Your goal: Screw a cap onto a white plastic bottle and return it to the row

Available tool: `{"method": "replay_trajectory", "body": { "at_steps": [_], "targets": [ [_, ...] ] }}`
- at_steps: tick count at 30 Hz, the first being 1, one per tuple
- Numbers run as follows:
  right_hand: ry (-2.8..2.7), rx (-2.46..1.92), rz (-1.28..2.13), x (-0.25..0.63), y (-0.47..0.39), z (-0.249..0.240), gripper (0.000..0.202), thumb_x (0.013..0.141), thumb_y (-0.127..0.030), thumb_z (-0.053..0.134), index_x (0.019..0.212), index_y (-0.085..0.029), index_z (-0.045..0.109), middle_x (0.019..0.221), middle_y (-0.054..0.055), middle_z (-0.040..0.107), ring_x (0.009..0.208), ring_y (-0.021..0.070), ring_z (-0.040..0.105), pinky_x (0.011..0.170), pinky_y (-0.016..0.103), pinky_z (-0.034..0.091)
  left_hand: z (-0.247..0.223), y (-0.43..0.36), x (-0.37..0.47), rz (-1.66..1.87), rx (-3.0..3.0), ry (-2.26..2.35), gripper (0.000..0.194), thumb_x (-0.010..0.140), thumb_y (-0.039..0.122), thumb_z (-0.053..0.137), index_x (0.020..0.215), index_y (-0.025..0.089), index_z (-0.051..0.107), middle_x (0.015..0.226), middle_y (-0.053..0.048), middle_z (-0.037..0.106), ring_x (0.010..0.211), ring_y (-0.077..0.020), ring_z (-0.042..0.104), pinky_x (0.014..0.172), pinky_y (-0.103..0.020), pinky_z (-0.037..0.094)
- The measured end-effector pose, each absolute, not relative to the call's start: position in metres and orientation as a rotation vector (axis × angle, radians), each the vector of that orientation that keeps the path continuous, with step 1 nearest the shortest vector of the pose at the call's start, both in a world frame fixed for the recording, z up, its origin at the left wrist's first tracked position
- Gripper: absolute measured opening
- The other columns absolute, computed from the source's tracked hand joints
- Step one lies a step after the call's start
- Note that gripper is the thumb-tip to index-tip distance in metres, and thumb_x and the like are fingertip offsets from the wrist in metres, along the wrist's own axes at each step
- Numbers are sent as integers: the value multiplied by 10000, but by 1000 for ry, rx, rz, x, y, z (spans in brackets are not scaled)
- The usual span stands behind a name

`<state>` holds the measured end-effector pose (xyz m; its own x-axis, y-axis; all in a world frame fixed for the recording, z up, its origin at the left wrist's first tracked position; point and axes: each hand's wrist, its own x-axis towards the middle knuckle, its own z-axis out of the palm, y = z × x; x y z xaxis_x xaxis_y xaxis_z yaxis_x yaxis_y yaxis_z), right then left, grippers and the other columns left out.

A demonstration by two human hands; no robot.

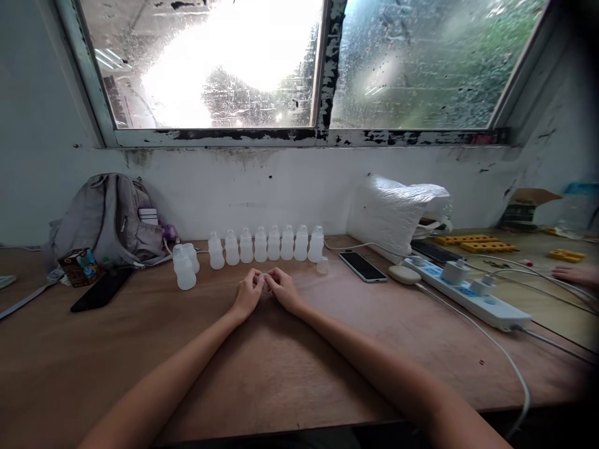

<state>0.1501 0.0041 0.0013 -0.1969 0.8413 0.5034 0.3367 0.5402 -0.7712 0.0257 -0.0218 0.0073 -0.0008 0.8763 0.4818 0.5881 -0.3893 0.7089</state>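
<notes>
Both hands, left hand [247, 293] and right hand [282, 290], pinch one small cap [265, 282] together on the tabletop [299, 349], a row of bottles [266, 244] standing behind, one loose cap [322, 266] near.

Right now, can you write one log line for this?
left hand: pinching small clear piece | right hand: pinching same piece | bottle row: upright behind | phone: right
</notes>
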Motion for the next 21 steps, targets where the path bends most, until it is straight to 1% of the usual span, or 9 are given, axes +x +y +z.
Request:
{"method": "replay_trajectory", "body": {
  "at_steps": [5,10,13,17,21],
  "targets": [
    [-1725,-993,669,146,1,-3,120,723,-268,422,689,-182,497,578,-22,514,545,112,468,501,214,357,10,-23,25,1417,2005,1476,112,759,277,419,733,190,484,628,31,546,583,-100,526,563,-193,384],
    [-1700,-999,712,145,2,-5,120,726,-287,426,700,-185,483,575,-23,505,536,112,467,478,213,360,10,-22,24,1413,2013,1433,100,755,267,426,740,191,489,646,26,559,601,-105,537,581,-201,396],
    [-1687,-1005,724,144,3,-4,126,726,-300,433,736,-186,484,585,-23,507,526,110,469,463,213,362,8,-19,23,1385,1963,1450,126,768,288,418,790,196,500,698,11,587,637,-118,554,607,-218,411],
    [-1647,-1023,742,142,6,-6,142,708,-295,449,800,-190,474,610,-24,514,496,103,464,431,210,359,9,-20,24,1364,1930,1402,173,791,282,388,889,199,503,818,-15,610,725,-130,573,667,-235,427],
    [-1613,-1057,787,145,11,-9,145,686,-300,459,778,-188,452,596,-36,493,425,84,421,374,199,325,12,-26,26,1269,2024,1366,213,794,248,372,954,206,506,927,-19,601,791,-135,572,714,-245,434]
  ]
}}
